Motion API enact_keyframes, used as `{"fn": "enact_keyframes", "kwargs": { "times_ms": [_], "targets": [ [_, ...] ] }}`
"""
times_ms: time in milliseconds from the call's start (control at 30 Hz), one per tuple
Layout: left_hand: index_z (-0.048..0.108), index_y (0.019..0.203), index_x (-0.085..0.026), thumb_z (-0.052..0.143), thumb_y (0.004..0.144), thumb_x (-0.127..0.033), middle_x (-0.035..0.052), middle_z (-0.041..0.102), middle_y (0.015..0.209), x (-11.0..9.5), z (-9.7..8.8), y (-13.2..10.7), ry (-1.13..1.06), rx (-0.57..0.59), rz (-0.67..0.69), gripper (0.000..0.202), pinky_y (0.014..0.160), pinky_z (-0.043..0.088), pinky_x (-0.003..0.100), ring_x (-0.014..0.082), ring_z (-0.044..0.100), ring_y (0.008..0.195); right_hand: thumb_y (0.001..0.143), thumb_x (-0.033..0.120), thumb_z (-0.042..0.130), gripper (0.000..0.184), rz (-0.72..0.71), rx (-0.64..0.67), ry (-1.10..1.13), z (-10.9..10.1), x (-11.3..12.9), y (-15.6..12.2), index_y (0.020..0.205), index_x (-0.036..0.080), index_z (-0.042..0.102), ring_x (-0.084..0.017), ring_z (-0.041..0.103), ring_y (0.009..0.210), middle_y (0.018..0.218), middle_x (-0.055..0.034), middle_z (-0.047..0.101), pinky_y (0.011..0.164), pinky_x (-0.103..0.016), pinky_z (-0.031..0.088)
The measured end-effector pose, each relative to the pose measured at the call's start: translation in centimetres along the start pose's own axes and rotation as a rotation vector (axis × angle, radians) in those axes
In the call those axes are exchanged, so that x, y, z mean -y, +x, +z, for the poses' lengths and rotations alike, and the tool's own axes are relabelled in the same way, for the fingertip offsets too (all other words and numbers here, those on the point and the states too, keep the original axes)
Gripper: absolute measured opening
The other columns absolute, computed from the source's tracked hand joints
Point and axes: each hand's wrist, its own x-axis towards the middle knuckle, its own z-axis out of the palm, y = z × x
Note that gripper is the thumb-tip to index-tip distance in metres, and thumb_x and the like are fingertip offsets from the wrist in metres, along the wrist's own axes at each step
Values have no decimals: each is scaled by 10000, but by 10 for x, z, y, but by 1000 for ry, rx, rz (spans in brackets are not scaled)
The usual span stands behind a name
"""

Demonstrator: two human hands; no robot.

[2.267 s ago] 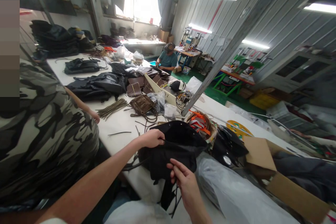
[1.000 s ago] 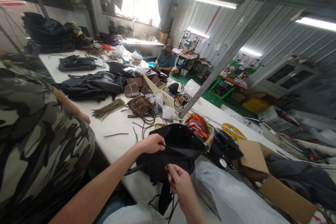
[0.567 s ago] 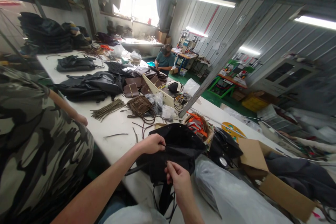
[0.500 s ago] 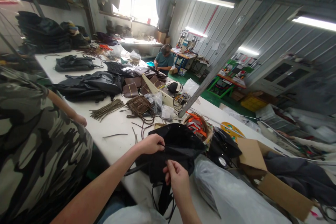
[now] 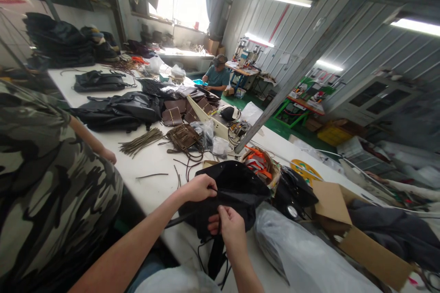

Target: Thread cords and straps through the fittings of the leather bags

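Note:
A black bag (image 5: 237, 190) lies on the near edge of the long white table (image 5: 151, 165), its mouth facing me. My left hand (image 5: 199, 187) is closed on the bag's upper left rim. My right hand (image 5: 228, 226) pinches the bag's lower front edge, fingers curled on the fabric, where thin black cords (image 5: 215, 256) hang down over the table edge.
A person in a camouflage shirt (image 5: 51, 197) stands close on my left, one hand (image 5: 108, 154) on the table. Black bags (image 5: 117, 112), brown pouches (image 5: 184, 136), a strap bundle (image 5: 140, 141), clear plastic (image 5: 302, 252) and a cardboard box (image 5: 364, 238) crowd the table. Another person (image 5: 216, 75) sits far back.
My right hand has slid left along the bag's lower edge and closed tighter on it. My left hand keeps its grip on the rim. The view has shifted slightly.

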Motion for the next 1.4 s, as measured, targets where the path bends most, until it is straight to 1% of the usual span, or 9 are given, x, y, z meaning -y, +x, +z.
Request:
{"fn": "enact_keyframes", "kwargs": {
  "times_ms": [267, 400, 667, 800, 933, 1100, 1167, 1267, 1400],
  "targets": [
    [846, 922, -195, 745, 805, -264, 12, 802, 838, -5, -3, -6, -33, -11, -19, 169, 694, 439, 267, 166, 669, 756, 697, 718, 864, 630, 82, 25, 135, 8, 4, 3, 904, 154, 678, -264, 752, 616, 786, -135, 796, 523, -310, 596],
    [843, 919, -198, 737, 818, -258, 12, 810, 865, -6, -4, -9, -46, -22, -19, 159, 728, 457, 267, 171, 686, 794, 683, 659, 897, 625, 99, 24, 217, 8, 3, 0, 961, 139, 689, -258, 774, 686, 858, -143, 814, 590, -312, 628],
    [837, 910, -197, 745, 818, -244, 9, 805, 854, -7, -1, -9, -53, -36, -28, 138, 732, 454, 266, 168, 686, 792, 632, 547, 934, 601, 198, 7, 335, 6, 3, 0, 980, 122, 690, -254, 781, 705, 891, -161, 822, 606, -319, 641],
    [832, 908, -195, 740, 821, -238, 10, 797, 839, -8, 1, -10, -54, -40, -27, 134, 724, 456, 265, 167, 683, 783, 614, 506, 947, 593, 196, -13, 412, 7, 3, 1, 989, 124, 690, -245, 782, 723, 932, -171, 827, 623, -318, 651],
    [829, 907, -196, 737, 822, -238, 15, 802, 857, -9, 3, -12, -50, -45, -33, 133, 736, 463, 263, 170, 688, 796, 635, 519, 957, 590, 177, -4, 426, 9, 0, 4, 998, 137, 692, -244, 785, 745, 966, -164, 828, 636, -319, 660],
    [822, 909, -201, 728, 831, -256, 15, 805, 876, -15, 2, -15, -34, -28, -49, 134, 739, 459, 254, 170, 696, 818, 643, 640, 951, 665, 86, -15, 316, 18, -2, 14, 1000, 129, 722, -215, 769, 710, 906, -124, 817, 593, -270, 640],
    [815, 885, -189, 668, 908, -337, 34, 787, 832, -17, 2, -16, -10, -30, -85, 211, 711, 445, 271, 183, 685, 789, 644, 659, 950, 666, 69, -26, 296, 21, -3, 15, 979, 128, 729, -206, 754, 664, 870, -115, 811, 538, -253, 613],
    [795, 800, -164, 493, 1026, -429, 70, 732, 722, -20, 7, -16, 39, -43, -179, 462, 676, 417, 298, 198, 650, 709, 636, 669, 954, 672, 70, -28, 286, 25, -8, 12, 943, 114, 733, -187, 722, 583, 835, -122, 804, 469, -238, 573],
    [747, 659, -154, 607, 944, -364, 43, 628, 594, -18, 24, -11, 87, -67, -282, 381, 649, 376, 296, 173, 568, 630, 675, 716, 910, 683, 48, -39, 263, 25, -13, 4, 922, 108, 720, -152, 684, 531, 824, -120, 796, 430, -209, 530]
  ]
}}
